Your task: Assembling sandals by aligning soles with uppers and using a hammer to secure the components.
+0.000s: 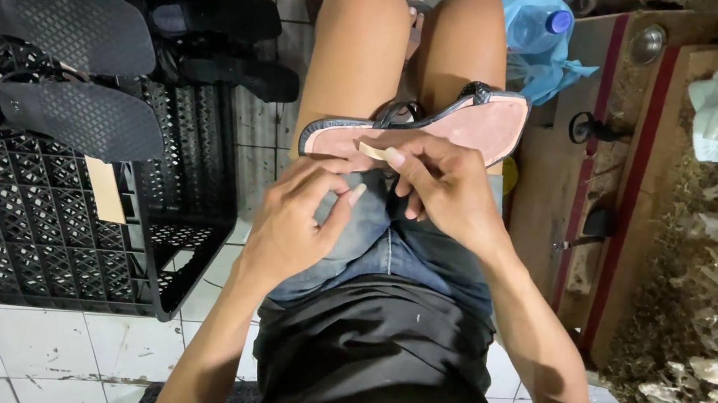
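A sandal (473,119) with a pink insole and black braided edging lies across my thighs, heel end to the left. My right hand (445,186) pinches a small pale strip (374,150) against the sandal's heel end. My left hand (296,216) sits just below the heel, fingers curled with the thumb up, touching the sandal's lower edge and my denim shorts. Nothing shows inside the left hand.
A black plastic crate (47,223) stands at the left with black shoe soles (66,20) lying on it and black sandals (231,43) behind. A blue plastic bag with a bottle (537,30) lies beyond my knees. A glue-crusted wooden bench (704,278) fills the right side.
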